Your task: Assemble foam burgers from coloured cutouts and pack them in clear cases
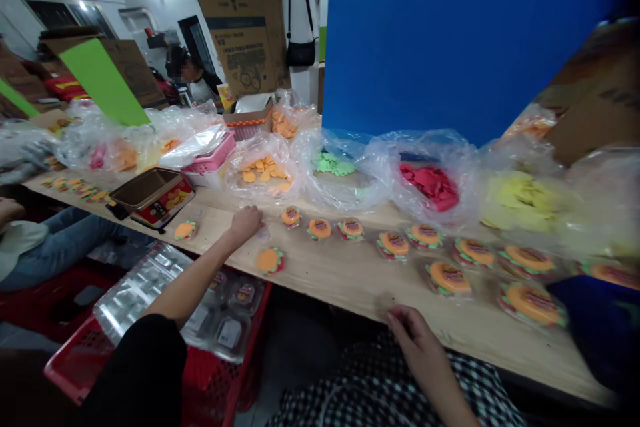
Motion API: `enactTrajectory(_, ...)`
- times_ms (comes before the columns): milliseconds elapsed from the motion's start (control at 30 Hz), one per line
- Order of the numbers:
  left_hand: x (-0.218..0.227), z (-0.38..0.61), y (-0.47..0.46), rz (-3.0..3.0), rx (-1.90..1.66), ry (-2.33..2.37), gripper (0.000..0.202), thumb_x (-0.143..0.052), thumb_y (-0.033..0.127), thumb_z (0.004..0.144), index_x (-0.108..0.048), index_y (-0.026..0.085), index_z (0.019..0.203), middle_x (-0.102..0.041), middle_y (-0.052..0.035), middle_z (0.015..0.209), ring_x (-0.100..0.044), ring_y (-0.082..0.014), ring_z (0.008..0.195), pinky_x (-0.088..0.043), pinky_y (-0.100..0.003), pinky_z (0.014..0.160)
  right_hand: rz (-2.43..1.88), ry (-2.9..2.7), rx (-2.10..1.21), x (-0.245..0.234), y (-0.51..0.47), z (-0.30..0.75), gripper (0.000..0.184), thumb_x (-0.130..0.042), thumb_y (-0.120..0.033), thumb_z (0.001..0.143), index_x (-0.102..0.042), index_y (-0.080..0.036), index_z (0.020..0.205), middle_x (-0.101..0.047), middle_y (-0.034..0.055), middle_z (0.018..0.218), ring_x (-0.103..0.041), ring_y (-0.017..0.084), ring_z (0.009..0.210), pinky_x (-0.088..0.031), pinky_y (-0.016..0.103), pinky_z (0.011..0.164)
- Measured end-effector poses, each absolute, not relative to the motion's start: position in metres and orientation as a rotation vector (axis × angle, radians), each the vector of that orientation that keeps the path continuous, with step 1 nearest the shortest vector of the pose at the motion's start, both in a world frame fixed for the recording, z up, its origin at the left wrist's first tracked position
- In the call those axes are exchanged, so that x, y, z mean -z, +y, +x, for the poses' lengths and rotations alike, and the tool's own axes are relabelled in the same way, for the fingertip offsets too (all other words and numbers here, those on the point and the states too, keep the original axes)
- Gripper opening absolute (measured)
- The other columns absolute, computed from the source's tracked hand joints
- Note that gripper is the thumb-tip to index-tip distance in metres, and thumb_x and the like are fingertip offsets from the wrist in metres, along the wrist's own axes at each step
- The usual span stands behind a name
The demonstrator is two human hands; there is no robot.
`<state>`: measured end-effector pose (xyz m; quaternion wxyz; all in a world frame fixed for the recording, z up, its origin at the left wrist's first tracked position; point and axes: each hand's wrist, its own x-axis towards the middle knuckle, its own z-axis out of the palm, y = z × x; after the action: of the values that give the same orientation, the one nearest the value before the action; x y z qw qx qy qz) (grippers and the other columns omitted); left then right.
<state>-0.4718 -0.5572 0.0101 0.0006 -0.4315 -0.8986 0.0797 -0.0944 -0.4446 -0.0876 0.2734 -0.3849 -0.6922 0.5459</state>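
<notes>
My left hand point(246, 223) reaches across the wooden table with its fingers curled together. Beside its fingertips is a faint clear plastic piece point(263, 233); whether the hand grips it is hidden. Near the table's front edge, my right hand point(413, 337) has its thumb and fingers drawn together, and what they hold, if anything, is too blurred to make out. Between the hands lies a toy burger point(271, 259) with an orange top and green and red layers. Another toy burger point(185, 230) sits left of my left forearm. Several packaged toy burgers point(393, 245) with printed labels spread to the right.
Plastic bags of orange pieces point(264, 170), green pieces point(334, 164), red pieces point(430, 185) and yellow pieces point(525, 200) line the table's back. A blue board point(440, 40) stands behind. At left are a brown box point(155, 193) and, below, a red crate point(75, 363) holding clear packs. Another person sits left.
</notes>
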Motion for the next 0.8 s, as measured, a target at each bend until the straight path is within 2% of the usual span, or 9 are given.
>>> enactTrajectory(133, -0.001, -0.421, -0.543, -1.469, -0.178, -2.807, 0.024, -0.046, 0.034, 0.079, -0.061, 0.017, 0.086, -0.061, -0.0091, 0.091, -0.056, -0.0216, 0.086, -0.041, -0.029, 0.071, -1.050, -1.799, -1.647, 0.088, -0.452, -0.097, 0.032, -0.052, -0.048, 0.071, -0.052, -0.019, 0.084, -0.056, -0.0015, 0.057, -0.052, 0.015, 0.052, -0.042, 0.028, 0.050)
enactTrajectory(267, 0.006, -0.374, -0.524, -1.588, -0.074, -2.772, 0.026, -0.042, 0.034, 0.080, -0.060, 0.017, 0.086, -0.062, -0.0096, 0.089, -0.057, -0.0227, 0.085, -0.042, -0.030, 0.070, -1.122, -1.679, -1.836, 0.086, -0.457, -0.098, 0.039, -0.050, -0.056, 0.068, -0.049, -0.019, 0.082, -0.054, -0.0041, 0.049, -0.045, 0.011, 0.036, -0.034, 0.023, 0.038)
enactTrajectory(367, 0.010, -0.343, -0.505, -1.666, 0.009, -2.750, 0.024, -0.042, 0.031, 0.080, -0.060, 0.015, 0.084, -0.061, -0.0103, 0.088, -0.057, -0.0227, 0.086, -0.042, -0.031, 0.071, -1.144, -1.593, -1.902, 0.081, -0.456, -0.096, 0.040, -0.050, -0.057, 0.067, -0.048, -0.018, 0.078, -0.055, -0.0045, 0.046, -0.043, 0.009, 0.033, -0.029, 0.020, 0.034)
enactTrajectory(500, 0.008, -0.309, -0.482, -1.750, 0.146, -2.704, 0.022, -0.040, 0.025, 0.081, -0.059, 0.014, 0.085, -0.059, -0.0113, 0.092, -0.056, -0.0210, 0.085, -0.043, -0.031, 0.074, -1.133, -1.484, -1.940, 0.077, -0.450, -0.088, 0.040, -0.053, -0.056, 0.066, -0.047, -0.018, 0.079, -0.057, -0.0041, 0.047, -0.045, 0.009, 0.033, -0.031, 0.019, 0.035)
enactTrajectory(567, 0.004, -0.295, -0.475, -1.813, 0.455, -2.681, 0.019, -0.043, 0.023, 0.079, -0.060, 0.015, 0.082, -0.058, -0.0110, 0.092, -0.056, -0.0203, 0.085, -0.044, -0.031, 0.076, -1.130, -1.398, -1.934, 0.076, -0.446, -0.083, 0.039, -0.055, -0.055, 0.065, -0.046, -0.019, 0.077, -0.057, -0.0038, 0.048, -0.045, 0.009, 0.034, -0.032, 0.020, 0.035)
enactTrajectory(633, -0.001, -0.281, -0.472, -1.858, 1.026, -2.662, 0.014, -0.051, 0.025, 0.076, -0.062, 0.017, 0.076, -0.059, -0.0094, 0.088, -0.057, -0.0184, 0.080, -0.046, -0.028, 0.072, -1.135, -1.320, -1.917, 0.075, -0.442, -0.079, 0.037, -0.056, -0.053, 0.065, -0.045, -0.019, 0.074, -0.058, -0.0034, 0.048, -0.044, 0.009, 0.034, -0.032, 0.020, 0.035)
enactTrajectory(733, -0.007, -0.259, -0.472, -1.819, 1.889, -2.641, 0.016, -0.058, 0.032, 0.070, -0.065, 0.018, 0.075, -0.060, -0.0077, 0.091, -0.056, -0.0108, 0.056, -0.045, -0.020, 0.048, -1.119, -1.240, -1.926, 0.072, -0.437, -0.075, 0.033, -0.058, -0.049, 0.066, -0.046, -0.019, 0.072, -0.057, -0.0030, 0.047, -0.042, 0.008, 0.033, -0.030, 0.019, 0.035)
enactTrajectory(800, -0.008, -0.247, -0.472, -1.781, 2.212, -2.643, 0.019, -0.059, 0.033, 0.069, -0.067, 0.018, 0.077, -0.060, -0.0074, 0.094, -0.051, -0.0071, 0.046, -0.039, -0.018, 0.038, -1.098, -1.208, -1.935, 0.071, -0.435, -0.075, 0.031, -0.058, -0.047, 0.066, -0.047, -0.018, 0.071, -0.057, -0.0032, 0.046, -0.042, 0.007, 0.033, -0.029, 0.018, 0.035)
